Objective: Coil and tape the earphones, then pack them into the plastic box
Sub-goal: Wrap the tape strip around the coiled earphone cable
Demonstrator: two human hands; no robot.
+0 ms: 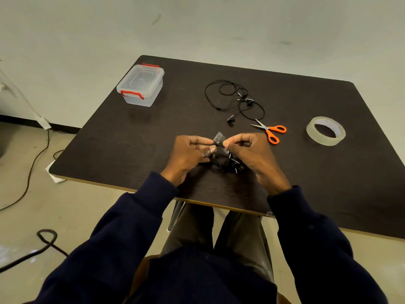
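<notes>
Near the table's front edge, my left hand (190, 155) and my right hand (249, 154) pinch a coiled black earphone bundle (225, 163) between them. A short piece of clear tape (218, 138) sticks up between my fingertips at the top of the coil. A second pair of black earphones (234, 99) lies loose and uncoiled farther back on the table. The clear plastic box (141, 85) with red latches stands at the back left, its lid on.
Orange-handled scissors (270, 130) lie just right of my hands. A roll of clear tape (325, 131) rests flat at the right. The dark table (131, 139) ends at its front edge near my lap. Cables run across the floor at left.
</notes>
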